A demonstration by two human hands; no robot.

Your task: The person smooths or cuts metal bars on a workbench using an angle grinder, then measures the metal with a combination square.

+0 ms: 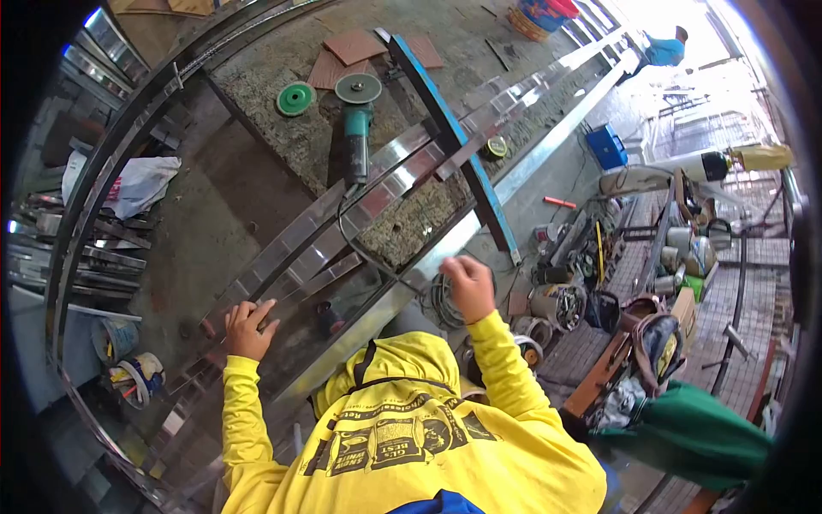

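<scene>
My left hand [248, 330] rests by the near part of the long shiny metal bars [295, 265], its fingers apart. Over the near side of the work surface is my right hand [469, 287], raised with curled fingers; anything inside it is too small or hidden to tell. An angle grinder [357, 141] lies across the bars, disc up, with its cord curving down between my hands. Beside it sits a green disc [295, 99]. A blue metal bar [454, 137] crosses the shiny bars, and a round yellow-black tape measure [496, 147] lies to its right.
Reddish tiles [353, 47] lie at the back. A large curved metal frame [107, 163] arcs on the left. Right are a blue box [606, 146], buckets of tools [558, 305] and green cloth [693, 428]. Another person [664, 51] is at the far right.
</scene>
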